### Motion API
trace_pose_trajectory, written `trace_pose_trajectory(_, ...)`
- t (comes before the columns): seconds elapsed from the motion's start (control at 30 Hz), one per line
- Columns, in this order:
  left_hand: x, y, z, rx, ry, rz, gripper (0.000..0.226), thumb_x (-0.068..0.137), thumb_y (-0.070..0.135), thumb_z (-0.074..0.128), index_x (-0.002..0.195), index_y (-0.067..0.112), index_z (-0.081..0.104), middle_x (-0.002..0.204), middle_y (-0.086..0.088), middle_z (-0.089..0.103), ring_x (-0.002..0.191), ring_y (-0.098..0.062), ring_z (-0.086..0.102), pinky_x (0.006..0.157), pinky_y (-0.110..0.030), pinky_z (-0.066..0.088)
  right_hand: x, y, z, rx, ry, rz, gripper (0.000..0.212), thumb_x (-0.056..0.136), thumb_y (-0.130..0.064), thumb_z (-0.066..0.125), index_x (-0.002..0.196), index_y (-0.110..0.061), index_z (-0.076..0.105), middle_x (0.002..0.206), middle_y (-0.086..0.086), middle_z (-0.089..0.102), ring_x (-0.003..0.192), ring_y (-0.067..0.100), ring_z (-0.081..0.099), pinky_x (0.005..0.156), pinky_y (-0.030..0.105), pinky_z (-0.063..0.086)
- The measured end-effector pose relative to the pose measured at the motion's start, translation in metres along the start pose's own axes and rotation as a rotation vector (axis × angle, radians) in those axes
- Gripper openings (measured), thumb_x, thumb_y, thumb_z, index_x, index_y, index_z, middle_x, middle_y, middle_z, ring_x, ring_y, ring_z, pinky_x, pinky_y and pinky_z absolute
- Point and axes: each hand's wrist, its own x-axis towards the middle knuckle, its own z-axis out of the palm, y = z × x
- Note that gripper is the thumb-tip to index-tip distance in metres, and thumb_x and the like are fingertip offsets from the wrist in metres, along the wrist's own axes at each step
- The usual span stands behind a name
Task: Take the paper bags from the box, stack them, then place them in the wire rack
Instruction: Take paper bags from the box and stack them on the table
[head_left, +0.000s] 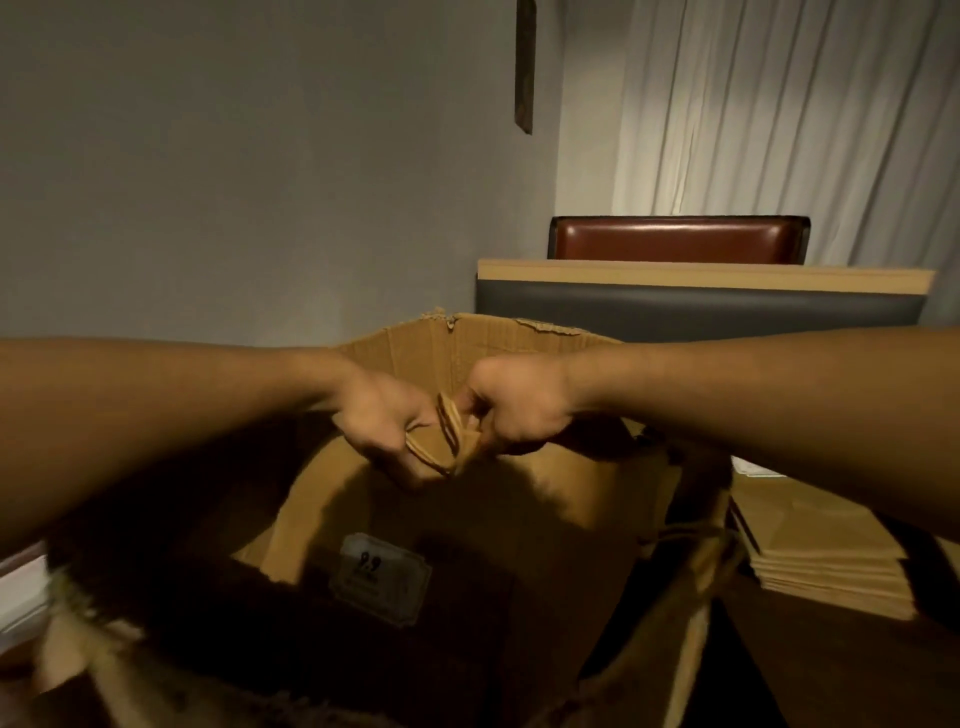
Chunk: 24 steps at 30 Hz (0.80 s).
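— So, what have they got hold of over the cardboard box (488, 343)?
— A thin bundle of paper bags (441, 441), folded flat, seen edge-on. Both hands are curled tight on it: the left hand (384, 421) pinches the near end, the right hand (519, 410) grips the far end, above the open box.
— Will it handle easily?
— I'd say so. It looks light, bendy rather than stiff, and a bit slick, so loose sheets could slide apart. Taking hold at both ends, as now, seems best.
— How many?
— One bundle in the hands; the number of bags in it I can't tell. One stack of paper bags (826, 566) lies on the table (831, 670), right of the box. One box. No wire rack in sight.
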Motion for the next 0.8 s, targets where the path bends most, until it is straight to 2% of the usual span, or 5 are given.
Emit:
trace_pose_trajectory(0.13, -0.075, 0.015, -0.037, -0.007, 0.229, -0.061, 0.026, 0.088, 0.007, 0.068, 0.066, 0.016, 0.056, 0.043, 0.019, 0.051, 0.040, 0.003, 0.048, 0.044, -0.008, 0.036, -0.039, -0.018, -0.038, -0.260, 0.411, -0.287, 0.038, 0.094, -0.014, 0.057, 0.131, -0.024, 0.059, 0.121, -0.007, 0.062, 0.108, 0.009, 0.058, 0.097, 0.031, 0.047)
trace_pose_trajectory(0.23, -0.131, 0.030, -0.068, -0.003, 0.417, -0.123, 0.023, 0.089, 0.011, 0.067, 0.066, 0.015, 0.065, 0.055, 0.010, 0.064, 0.049, 0.000, 0.058, 0.052, -0.013, 0.044, -0.086, -0.028, -0.068, -0.366, 0.718, -0.441, 0.044, 0.095, -0.009, 0.052, 0.138, -0.022, 0.055, 0.148, -0.003, 0.049, 0.134, 0.011, 0.045, 0.112, 0.025, 0.035)
trace_pose_trajectory(0.37, -0.186, 0.064, -0.087, 0.060, 0.659, -0.255, 0.006, 0.089, 0.015, 0.067, 0.093, 0.016, 0.070, 0.091, -0.005, 0.070, 0.088, -0.019, 0.066, 0.078, -0.034, 0.051, -0.148, -0.034, -0.092, -0.759, 0.727, -0.395, 0.032, 0.094, -0.013, 0.057, 0.125, -0.018, 0.064, 0.131, 0.006, 0.062, 0.124, 0.023, 0.055, 0.102, 0.033, 0.042)
trace_pose_trajectory(0.53, -0.232, 0.134, -0.096, 0.178, 0.854, -0.267, 0.006, 0.090, 0.016, 0.065, 0.094, 0.019, 0.068, 0.092, -0.005, 0.065, 0.085, -0.019, 0.059, 0.073, -0.034, 0.045, -0.223, -0.022, -0.090, -1.036, 0.792, -0.131, 0.044, 0.084, -0.015, 0.071, 0.127, -0.025, 0.063, 0.136, 0.002, 0.059, 0.142, 0.026, 0.036, 0.118, 0.050, 0.008)
trace_pose_trajectory(0.8, -0.259, 0.296, -0.076, 0.596, 1.256, -0.078, 0.014, 0.088, 0.014, 0.063, 0.101, 0.020, 0.064, 0.083, -0.005, 0.059, 0.078, -0.025, 0.054, 0.068, -0.037, 0.046, -0.358, 0.025, -0.067, -0.383, 1.101, 0.199, 0.035, 0.098, -0.015, 0.051, 0.133, -0.015, 0.058, 0.132, 0.007, 0.059, 0.121, 0.024, 0.056, 0.097, 0.030, 0.045)
